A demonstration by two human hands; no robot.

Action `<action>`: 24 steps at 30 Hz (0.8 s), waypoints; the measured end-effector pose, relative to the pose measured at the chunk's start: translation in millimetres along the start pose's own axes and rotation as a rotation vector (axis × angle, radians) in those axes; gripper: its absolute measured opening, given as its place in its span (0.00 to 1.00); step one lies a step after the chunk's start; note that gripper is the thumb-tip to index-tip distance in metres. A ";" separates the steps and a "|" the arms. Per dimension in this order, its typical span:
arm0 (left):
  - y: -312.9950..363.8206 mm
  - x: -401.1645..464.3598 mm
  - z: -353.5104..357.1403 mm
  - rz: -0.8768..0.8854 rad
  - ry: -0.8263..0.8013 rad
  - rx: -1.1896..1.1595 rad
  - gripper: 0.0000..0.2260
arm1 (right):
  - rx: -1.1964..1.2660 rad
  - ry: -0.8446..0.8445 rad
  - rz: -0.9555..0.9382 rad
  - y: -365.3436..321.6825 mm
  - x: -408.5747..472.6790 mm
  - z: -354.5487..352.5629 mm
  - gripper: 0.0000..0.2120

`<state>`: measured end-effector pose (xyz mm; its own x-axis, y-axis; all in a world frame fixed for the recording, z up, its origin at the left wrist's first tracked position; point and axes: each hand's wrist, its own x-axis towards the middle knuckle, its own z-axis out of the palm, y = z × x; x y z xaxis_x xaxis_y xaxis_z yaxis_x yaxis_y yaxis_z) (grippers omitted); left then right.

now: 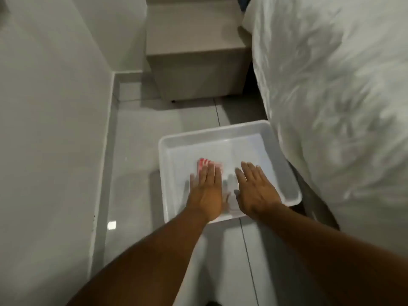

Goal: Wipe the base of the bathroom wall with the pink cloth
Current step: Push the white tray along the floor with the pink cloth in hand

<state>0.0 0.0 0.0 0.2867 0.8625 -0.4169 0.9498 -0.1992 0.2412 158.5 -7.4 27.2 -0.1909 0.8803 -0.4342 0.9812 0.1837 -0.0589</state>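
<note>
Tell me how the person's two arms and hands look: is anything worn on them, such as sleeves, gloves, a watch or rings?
Both forearms are bare as far as the picture shows; no sleeve is in view. The left hand and the right hand wear no gloves. No watch, bracelet or ring shows on either wrist or on the fingers. The picture is too blurred to tell anything about the nails.

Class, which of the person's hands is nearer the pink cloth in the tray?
Left. The left hand lies flat on the pink cloth; the right hand is beside it, apart, over the tray.
</note>
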 end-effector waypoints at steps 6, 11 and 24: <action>-7.1 44.2 30.9 -0.069 0.044 -0.072 0.33 | -0.001 -0.008 -0.013 -0.9 38.7 25.4 0.31; -1.5 47.6 25.1 -0.129 0.071 -0.027 0.39 | -0.017 -0.028 -0.018 -4.4 50.9 23.2 0.30; -31.0 -94.3 -39.3 -0.047 0.166 -0.139 0.40 | -0.001 0.019 -0.026 -87.2 -45.6 -30.6 0.30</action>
<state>-61.4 -56.8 66.3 0.2071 0.9363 -0.2835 0.9322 -0.1009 0.3477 80.8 -50.2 79.7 -0.2164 0.8833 -0.4158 0.9760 0.2068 -0.0684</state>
